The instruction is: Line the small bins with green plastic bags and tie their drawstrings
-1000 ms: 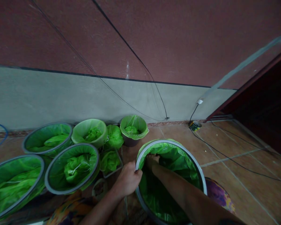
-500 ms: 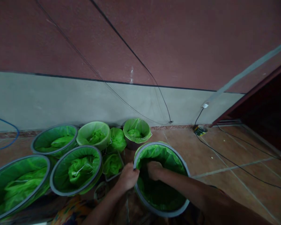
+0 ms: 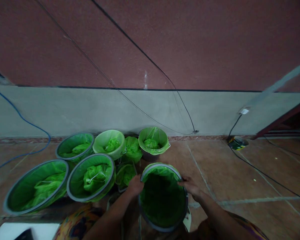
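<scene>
A round bin (image 3: 163, 196) with a grey rim stands in front of me at the lower middle, its inside covered by a green plastic liner. My left hand (image 3: 136, 185) is closed on the rim at its left side. Across from it, my right hand (image 3: 190, 186) grips the right side of the rim, with its fingers partly hidden. The bottom of the bin is too dark to make out.
Several green-lined bins stand to the left, among them a grey-rimmed bin (image 3: 91, 177) and a large one (image 3: 36, 186). A smaller lined bin (image 3: 153, 140) is by the wall. A blue hose (image 3: 22, 116), a black cable (image 3: 262, 173) and a tin (image 3: 238, 143) lie around.
My right hand has come out of the bin and taken hold of the right side of its rim. My left hand stays on the left rim. The view has shifted.
</scene>
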### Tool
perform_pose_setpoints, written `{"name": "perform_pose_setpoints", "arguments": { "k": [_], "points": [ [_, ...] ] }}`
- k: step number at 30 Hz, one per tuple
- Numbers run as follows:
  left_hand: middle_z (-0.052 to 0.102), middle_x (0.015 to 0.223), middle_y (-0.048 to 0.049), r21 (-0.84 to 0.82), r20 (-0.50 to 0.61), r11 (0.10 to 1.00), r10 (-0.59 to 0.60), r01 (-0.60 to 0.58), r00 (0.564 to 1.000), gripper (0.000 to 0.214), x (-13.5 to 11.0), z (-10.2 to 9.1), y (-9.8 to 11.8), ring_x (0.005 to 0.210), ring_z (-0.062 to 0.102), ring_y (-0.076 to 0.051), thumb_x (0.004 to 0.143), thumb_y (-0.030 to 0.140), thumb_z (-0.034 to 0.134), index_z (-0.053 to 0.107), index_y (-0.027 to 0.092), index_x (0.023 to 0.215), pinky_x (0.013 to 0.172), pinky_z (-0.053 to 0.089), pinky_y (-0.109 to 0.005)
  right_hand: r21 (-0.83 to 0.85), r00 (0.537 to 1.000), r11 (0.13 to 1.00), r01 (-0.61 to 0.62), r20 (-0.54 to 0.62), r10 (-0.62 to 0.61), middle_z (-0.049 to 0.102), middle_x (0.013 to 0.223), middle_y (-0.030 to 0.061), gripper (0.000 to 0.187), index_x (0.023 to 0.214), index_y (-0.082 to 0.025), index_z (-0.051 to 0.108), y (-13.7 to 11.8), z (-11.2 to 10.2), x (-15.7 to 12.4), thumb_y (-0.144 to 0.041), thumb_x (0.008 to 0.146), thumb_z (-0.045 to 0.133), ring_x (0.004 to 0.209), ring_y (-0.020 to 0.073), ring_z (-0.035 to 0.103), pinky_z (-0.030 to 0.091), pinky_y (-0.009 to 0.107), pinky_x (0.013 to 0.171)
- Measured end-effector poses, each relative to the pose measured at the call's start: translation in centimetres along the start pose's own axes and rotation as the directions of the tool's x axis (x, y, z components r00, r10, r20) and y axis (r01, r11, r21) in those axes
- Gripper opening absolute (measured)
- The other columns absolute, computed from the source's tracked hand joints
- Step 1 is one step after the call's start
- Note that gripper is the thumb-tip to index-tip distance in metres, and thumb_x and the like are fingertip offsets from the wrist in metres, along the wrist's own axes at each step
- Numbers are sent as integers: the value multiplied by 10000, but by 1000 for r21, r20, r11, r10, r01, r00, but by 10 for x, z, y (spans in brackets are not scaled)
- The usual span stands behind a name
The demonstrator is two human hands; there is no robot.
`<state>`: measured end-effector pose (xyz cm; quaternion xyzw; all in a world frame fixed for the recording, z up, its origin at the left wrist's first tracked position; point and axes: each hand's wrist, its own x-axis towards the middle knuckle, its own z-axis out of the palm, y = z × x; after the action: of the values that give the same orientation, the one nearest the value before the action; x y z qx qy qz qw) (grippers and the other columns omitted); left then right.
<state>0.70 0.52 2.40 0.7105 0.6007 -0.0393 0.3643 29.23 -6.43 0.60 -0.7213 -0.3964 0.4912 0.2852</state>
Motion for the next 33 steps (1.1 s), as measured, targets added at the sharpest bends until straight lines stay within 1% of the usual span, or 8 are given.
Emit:
{"name": "perform_pose_setpoints", "arguments": {
  "k": [3, 9, 14, 19, 21, 25, 29, 33],
  "points": [
    [695, 1112, -98, 60, -5, 998, -24, 24, 1000, 318, 7, 7, -5, 1065, 631, -205, 826, 114, 470, 647, 158, 1086, 884, 448, -264, 262, 990, 959, -110, 109, 84, 686, 636, 36, 210, 705, -138, 690, 10, 8, 8, -308, 583, 690, 592, 167, 612, 445, 265, 574],
    [707, 1072, -85, 160, 39, 986, -50, 43, 998, 293, 13, 9, -6, 1067, 632, -204, 851, 151, 467, 636, 162, 1090, 891, 449, -268, 448, 983, 877, -175, 121, 135, 693, 699, 26, 332, 760, -150, 714, 6, 7, 22, -445, 610, 739, 629, 150, 593, 429, 263, 591],
    [709, 1052, -83, 174, 74, 984, -43, 30, 996, 266, 18, 11, -10, 1044, 642, -205, 848, 201, 521, 632, 153, 1085, 862, 459, -258, 479, 973, 852, -210, 14, 232, 558, 505, -20, 289, 634, -155, 656, 15, 13, 33, -425, 586, 747, 492, 119, 491, 365, 254, 496],
    [683, 1149, -93, 220, 49, 975, -29, 18, 998, 311, 21, 13, -11, 1093, 619, -214, 812, 192, 569, 627, 154, 1115, 920, 447, -274, 364, 974, 920, -149, -106, 200, 437, 411, -48, 314, 486, -178, 556, 25, 19, 38, -442, 603, 679, 408, 85, 376, 275, 238, 424],
    [690, 1130, -100, 227, 47, 974, -28, 17, 999, 297, 21, 14, -9, 1072, 628, -217, 814, 178, 555, 636, 151, 1098, 910, 455, -280, 340, 979, 935, -95, -139, 150, 503, 445, -22, 329, 503, -176, 583, 24, 19, 38, -473, 619, 665, 441, 102, 433, 315, 244, 440],
    [697, 1097, -107, 225, 45, 974, -26, 15, 999, 268, 22, 16, -6, 1043, 641, -214, 830, 168, 524, 643, 139, 1068, 880, 467, -273, 379, 991, 925, 41, -134, 10, 694, 682, 48, 344, 695, -163, 702, 21, 22, 43, -498, 621, 676, 652, 183, 610, 457, 284, 587],
    [674, 1159, -108, 229, 21, 973, -13, 8, 1000, 297, 24, 19, -4, 1103, 616, -204, 859, 187, 514, 622, 146, 1133, 931, 445, -260, 475, 969, 880, 17, -226, 104, 713, 741, 49, 307, 738, -178, 695, 29, 27, 53, -387, 513, 716, 714, 203, 636, 491, 304, 657],
    [634, 1229, -111, 230, -16, 973, -4, 7, 1000, 355, 29, 20, -2, 1169, 573, -194, 879, 200, 513, 578, 156, 1226, 1001, 403, -261, 505, 956, 862, -47, -226, 185, 693, 680, 32, 297, 784, -187, 684, 36, 27, 57, -349, 535, 683, 658, 198, 626, 487, 311, 624]
  ]
}}
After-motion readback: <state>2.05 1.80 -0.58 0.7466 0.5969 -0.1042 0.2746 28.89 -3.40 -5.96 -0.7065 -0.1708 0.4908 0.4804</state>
